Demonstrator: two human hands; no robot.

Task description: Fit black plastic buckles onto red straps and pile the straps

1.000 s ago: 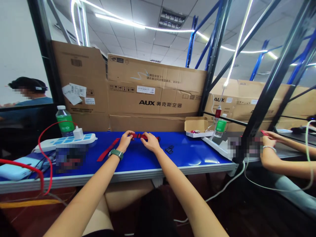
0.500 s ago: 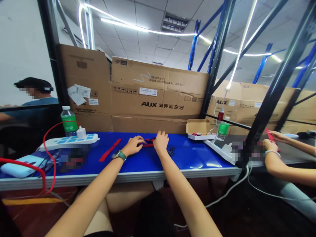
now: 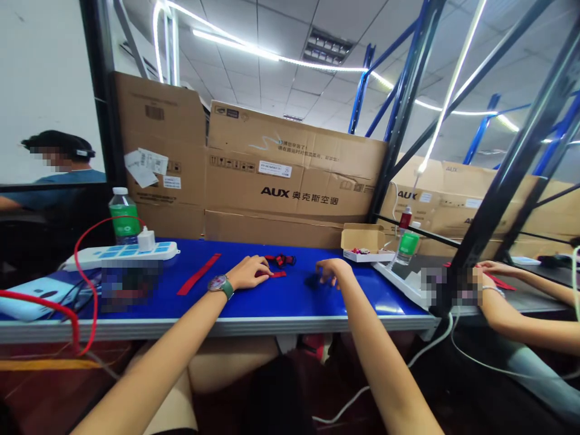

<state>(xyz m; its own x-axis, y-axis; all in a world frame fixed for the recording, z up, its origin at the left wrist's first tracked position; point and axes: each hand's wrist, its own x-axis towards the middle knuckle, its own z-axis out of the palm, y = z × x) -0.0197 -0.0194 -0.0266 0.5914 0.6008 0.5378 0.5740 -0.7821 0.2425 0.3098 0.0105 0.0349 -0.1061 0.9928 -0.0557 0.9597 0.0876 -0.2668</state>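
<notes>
My left hand (image 3: 248, 273), with a watch on the wrist, rests on the blue tabletop (image 3: 267, 302). Its closed fingers are on the left end of a short red ribbon (image 3: 278, 274), and part of the ribbon is hidden beneath them. Just beyond lies a small red-and-black bundle (image 3: 281, 260), whose kind I cannot make out. My right hand (image 3: 334, 272) hovers farther right, fingers bent downward and apart, holding nothing visible. Beside its fingertips is a dark pair of scissors (image 3: 312, 280), blurred. A longer red ribbon (image 3: 199, 275) lies flat to the left of my left hand.
A white power strip (image 3: 122, 256), a bottle (image 3: 124, 219) and a pale blue box-like device (image 3: 34, 298) stand at left. An open carton (image 3: 366, 243) sits at back right, near a rack post (image 3: 480, 193). Cardboard (image 3: 290, 181) walls the back. A co-worker's hands (image 3: 492, 278) work at right.
My right hand has let go of the red ribbon and moved right, beside the scissors. My left hand stays at the ribbon. The red-and-black bundle is now uncovered. The view has shifted slightly.
</notes>
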